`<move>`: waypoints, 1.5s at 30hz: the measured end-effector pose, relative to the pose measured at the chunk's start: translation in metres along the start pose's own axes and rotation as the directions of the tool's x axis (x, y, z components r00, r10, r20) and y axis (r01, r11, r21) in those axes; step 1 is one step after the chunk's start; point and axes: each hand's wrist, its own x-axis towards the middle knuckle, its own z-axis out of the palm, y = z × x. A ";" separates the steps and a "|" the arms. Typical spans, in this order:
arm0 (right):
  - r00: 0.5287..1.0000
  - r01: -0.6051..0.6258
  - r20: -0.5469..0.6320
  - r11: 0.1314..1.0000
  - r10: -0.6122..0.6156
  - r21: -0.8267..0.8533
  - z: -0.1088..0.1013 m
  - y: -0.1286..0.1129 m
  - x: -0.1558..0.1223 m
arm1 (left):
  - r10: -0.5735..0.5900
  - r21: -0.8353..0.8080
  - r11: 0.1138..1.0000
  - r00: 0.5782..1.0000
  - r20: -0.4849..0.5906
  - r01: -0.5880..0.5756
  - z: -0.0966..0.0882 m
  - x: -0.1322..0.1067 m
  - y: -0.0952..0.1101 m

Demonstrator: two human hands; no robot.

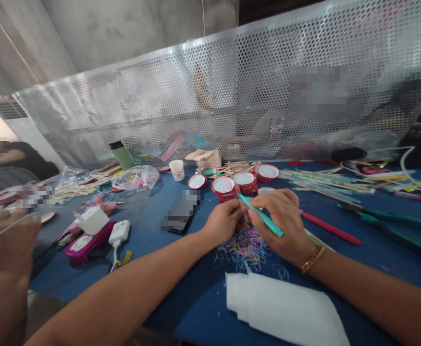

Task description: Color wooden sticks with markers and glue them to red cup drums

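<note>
My right hand (280, 223) grips a slim teal pen-shaped tool (268, 218), slanted up and left to a reddish tip; its exact kind is unclear. Beside it, my left hand (227, 221) is closed with fingertips pinched near the tool; what they hold, if anything, is hidden. Under both hands lies a tangled heap of small coloured loops or threads (244, 249). Just beyond them stand red-rimmed round pieces with white tops (224, 185), some stacked. Nearer me is a folded white sheet (282, 307). A red pen-shaped stick (331, 228) lies right of my right hand.
Green-handled pliers (394, 226) and thin sticks (322, 185) lie at right. A phone (181, 211), paper cup (177, 170), green bottle (121, 154) and magenta power strip (88, 245) are leftward. Another person's hand (8, 240) reaches in at left. A perforated metal screen (153, 105) stands behind.
</note>
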 end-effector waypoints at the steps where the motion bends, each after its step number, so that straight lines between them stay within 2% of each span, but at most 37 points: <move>1: 1.000 0.002 0.004 1.000 -0.002 0.003 0.000 0.000 0.000 | 0.003 0.002 1.000 1.000 0.001 -0.003 0.000 0.000 0.000; 9: 0.996 -0.087 -0.040 0.995 0.086 -0.044 0.001 0.004 -0.002 | -0.035 -0.006 0.999 0.999 0.003 0.035 0.002 0.000 0.002; 17: 1.000 0.008 0.019 1.000 -0.008 -0.002 -0.001 -0.001 0.001 | 0.024 0.021 0.999 1.000 -0.003 -0.024 0.000 0.000 -0.002; 24: 0.998 -0.049 -0.030 0.998 0.047 -0.042 0.001 0.003 -0.001 | -0.039 -0.027 0.999 0.999 0.000 0.039 0.001 0.001 0.000; 30: 1.000 0.007 0.024 1.000 -0.007 0.001 0.001 0.002 -0.001 | -0.009 -0.037 0.999 1.000 -0.004 0.009 0.001 0.000 0.000; 35: 0.998 -0.054 -0.025 0.998 0.053 -0.041 0.001 0.002 -0.001 | -0.049 -0.066 0.997 0.999 -0.017 0.047 0.002 0.000 0.001; 40: 0.998 0.047 0.033 0.999 -0.047 0.010 -0.001 0.001 0.001 | -0.021 -0.038 0.999 1.000 -0.018 0.020 0.001 0.000 0.001; 45: 0.999 0.017 0.035 1.000 -0.017 -0.010 -0.001 0.001 0.001 | -0.002 0.016 1.000 1.000 -0.019 0.003 -0.001 0.000 -0.001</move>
